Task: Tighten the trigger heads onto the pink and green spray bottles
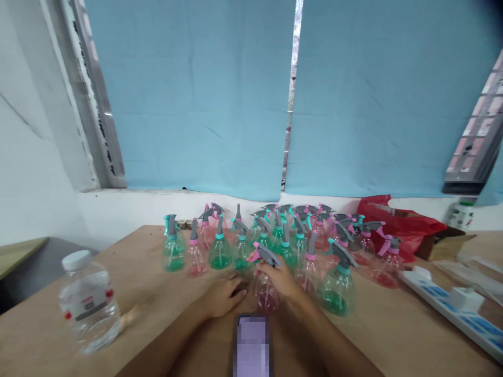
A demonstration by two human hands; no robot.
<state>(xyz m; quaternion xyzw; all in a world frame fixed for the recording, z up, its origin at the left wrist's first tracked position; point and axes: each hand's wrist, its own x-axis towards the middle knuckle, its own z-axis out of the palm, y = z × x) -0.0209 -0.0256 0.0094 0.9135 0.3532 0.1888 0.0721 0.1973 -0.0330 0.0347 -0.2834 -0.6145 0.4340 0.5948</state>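
My right hand [277, 275] is closed around the neck of a pink spray bottle [267, 296] with a grey and pink trigger head. The bottle stands upright at the front of the group, with its nozzle pointing left. To its left, my left hand [223, 296] lies low on the table, fingers stretched out and thumb apart, holding nothing. A green spray bottle [338, 290] stands to the right of my right hand. Behind my hands are several more pink and green spray bottles, among them a green one [220, 252] and a pink one [195, 257]. Many overlap.
A phone [252, 345] lies at the near edge of the wooden table [157, 319]. A water bottle [89, 301] stands at left. At right are a power strip [451, 303], a red plastic bag [401, 225] and a cardboard box [451, 246]. Blue curtains [204, 99] hang behind.
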